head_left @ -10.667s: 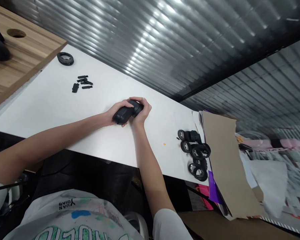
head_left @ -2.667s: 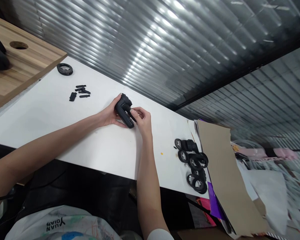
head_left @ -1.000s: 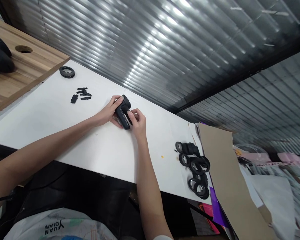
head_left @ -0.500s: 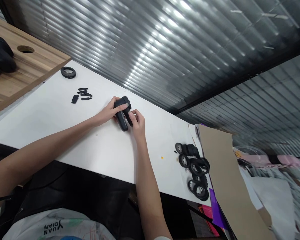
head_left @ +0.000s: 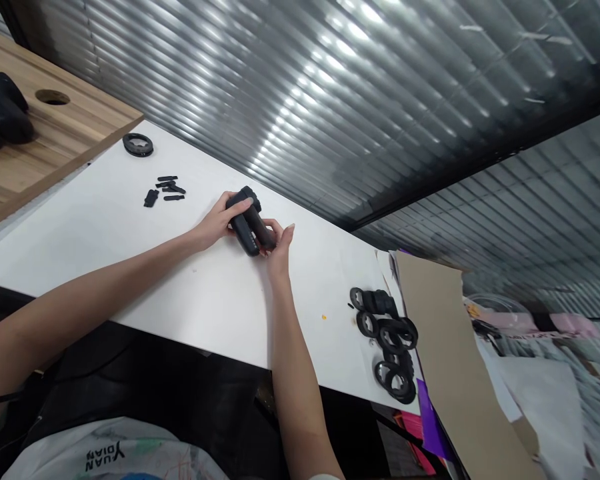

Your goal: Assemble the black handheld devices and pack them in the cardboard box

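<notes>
A black device [head_left: 243, 230] with two thick, parallel barrels and a ribbed round end is held tilted just above the white table. My left hand [head_left: 223, 219] is closed around its upper left side, the thumb laid across the top near the ribbed end. Against the lower right barrel, my right hand [head_left: 278, 252] has its fingers curled behind and under the device, partly hidden by it. The right thumb points up, off the device.
Several small flat black strips [head_left: 173, 189] lie at the left of the white table [head_left: 220, 300]. Behind them sit black rings [head_left: 138, 145]. More black rings [head_left: 367, 323] are piled at the right, beside a cardboard sheet [head_left: 445, 333]. Corrugated metal [head_left: 220, 87] borders the far edge.
The black device has turned in my hands, and its right barrel shows more. My right thumb has lifted off it, and the right fingers have slid under its lower end.
</notes>
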`<state>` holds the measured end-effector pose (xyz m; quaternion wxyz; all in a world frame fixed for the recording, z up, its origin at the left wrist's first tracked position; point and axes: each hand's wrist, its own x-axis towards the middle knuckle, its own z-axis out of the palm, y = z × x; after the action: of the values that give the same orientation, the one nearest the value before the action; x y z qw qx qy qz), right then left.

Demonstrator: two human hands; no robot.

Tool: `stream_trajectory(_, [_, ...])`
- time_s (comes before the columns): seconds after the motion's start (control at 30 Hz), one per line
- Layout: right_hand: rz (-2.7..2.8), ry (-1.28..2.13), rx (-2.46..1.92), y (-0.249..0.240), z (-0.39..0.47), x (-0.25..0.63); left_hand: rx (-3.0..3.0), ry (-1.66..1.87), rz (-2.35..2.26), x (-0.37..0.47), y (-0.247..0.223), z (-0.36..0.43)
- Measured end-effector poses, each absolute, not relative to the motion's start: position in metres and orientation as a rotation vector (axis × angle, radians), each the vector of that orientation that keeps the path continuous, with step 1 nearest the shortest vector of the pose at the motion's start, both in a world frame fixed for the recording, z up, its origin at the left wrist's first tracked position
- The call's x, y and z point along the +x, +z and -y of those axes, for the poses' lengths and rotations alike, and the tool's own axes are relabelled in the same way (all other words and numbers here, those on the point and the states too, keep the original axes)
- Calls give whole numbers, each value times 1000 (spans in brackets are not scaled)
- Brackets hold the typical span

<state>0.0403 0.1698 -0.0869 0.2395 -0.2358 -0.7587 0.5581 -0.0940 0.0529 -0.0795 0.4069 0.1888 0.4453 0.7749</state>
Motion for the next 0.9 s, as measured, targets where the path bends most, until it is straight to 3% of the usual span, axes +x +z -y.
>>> stream_trajectory(0.33, [1821,1815,-638,-81,-162,33,398,1872,-780,-93,-75,-50])
stream_trajectory(0.9, [1932,1790,-528,-79,-145,32,134,1868,-715,-93,-77,-55])
